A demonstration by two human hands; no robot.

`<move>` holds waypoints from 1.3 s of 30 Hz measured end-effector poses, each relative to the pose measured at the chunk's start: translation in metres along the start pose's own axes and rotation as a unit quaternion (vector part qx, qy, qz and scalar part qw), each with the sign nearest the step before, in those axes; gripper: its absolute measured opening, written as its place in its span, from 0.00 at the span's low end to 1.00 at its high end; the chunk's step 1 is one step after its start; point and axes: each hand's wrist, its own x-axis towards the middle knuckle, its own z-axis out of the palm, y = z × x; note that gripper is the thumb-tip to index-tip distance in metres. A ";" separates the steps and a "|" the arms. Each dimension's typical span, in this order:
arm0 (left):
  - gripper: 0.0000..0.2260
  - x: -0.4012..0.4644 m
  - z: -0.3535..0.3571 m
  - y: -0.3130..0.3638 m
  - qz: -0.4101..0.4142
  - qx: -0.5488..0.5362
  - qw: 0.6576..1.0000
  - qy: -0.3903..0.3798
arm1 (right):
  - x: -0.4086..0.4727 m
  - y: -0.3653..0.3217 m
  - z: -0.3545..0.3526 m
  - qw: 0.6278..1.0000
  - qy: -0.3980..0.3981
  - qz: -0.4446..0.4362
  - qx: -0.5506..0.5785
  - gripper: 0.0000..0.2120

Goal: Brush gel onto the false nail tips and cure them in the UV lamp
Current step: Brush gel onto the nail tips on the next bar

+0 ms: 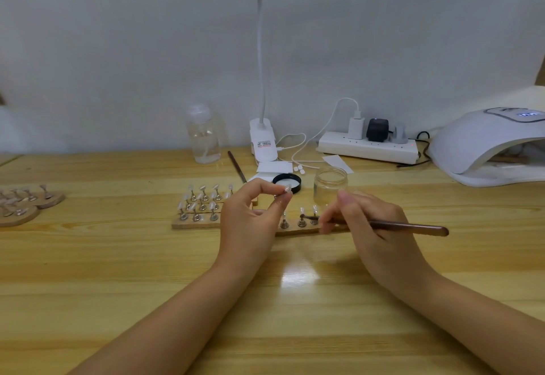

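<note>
The left hand (250, 212) is pinching one nail tip (287, 189); the right hand (365, 221) is gripping the brush (383, 225). Thin, even strokes are advisable.

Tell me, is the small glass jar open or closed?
Open: the glass jar has no lid on, and a black lid lies beside it.

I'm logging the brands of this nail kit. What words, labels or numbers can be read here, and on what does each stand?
No text reads clearly.
White dome-shaped UV lamp: lit display on its top, digits too blurred to read.
White clip base of the gooseneck desk lamp: small sticker with red and dark print, too small to read.
Clear plastic bottle, clear glass jar, white power strip: no readable markings.
</note>
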 end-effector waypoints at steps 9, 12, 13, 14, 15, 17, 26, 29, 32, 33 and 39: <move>0.08 -0.001 0.000 0.002 0.008 0.003 1.000 -0.008 | 0.001 0.002 0.001 1.000 0.010 0.020 -0.016 0.20; 0.08 0.000 0.001 0.002 0.005 0.005 1.000 -0.005 | -0.001 0.001 0.000 0.998 0.028 0.026 0.050 0.21; 0.08 0.000 0.001 0.001 0.005 0.006 1.000 -0.005 | -0.001 0.001 0.000 0.997 0.036 0.020 0.058 0.21; 0.08 0.000 0.001 0.001 0.006 0.007 1.000 -0.005 | -0.001 0.000 0.000 0.998 0.040 0.013 0.054 0.21; 0.08 0.000 0.001 0.001 0.006 0.009 1.000 -0.006 | 0.000 0.000 0.000 0.998 0.040 0.008 0.040 0.20; 0.08 0.000 0.001 0.001 0.006 0.010 1.000 -0.010 | 0.002 0.001 0.001 1.000 0.029 0.009 -0.003 0.19; 0.09 0.001 0.002 -0.001 0.008 0.004 1.000 -0.014 | -0.001 -0.002 0.000 0.998 0.040 0.025 0.049 0.21; 0.08 0.001 0.002 -0.003 0.007 -0.005 1.000 -0.022 | 0.000 -0.002 -0.002 0.999 0.051 -0.007 -0.003 0.19; 0.08 0.001 0.002 -0.005 0.017 -0.012 0.999 -0.034 | 0.001 -0.003 -0.001 0.997 0.056 -0.049 -0.034 0.17; 0.08 0.002 0.002 -0.005 0.018 -0.014 0.999 -0.035 | 0.001 -0.004 -0.001 0.996 0.054 -0.062 -0.040 0.17; 0.11 0.003 0.003 -0.009 0.030 -0.019 0.999 -0.039 | -0.002 -0.005 0.000 0.996 0.028 -0.084 -0.009 0.19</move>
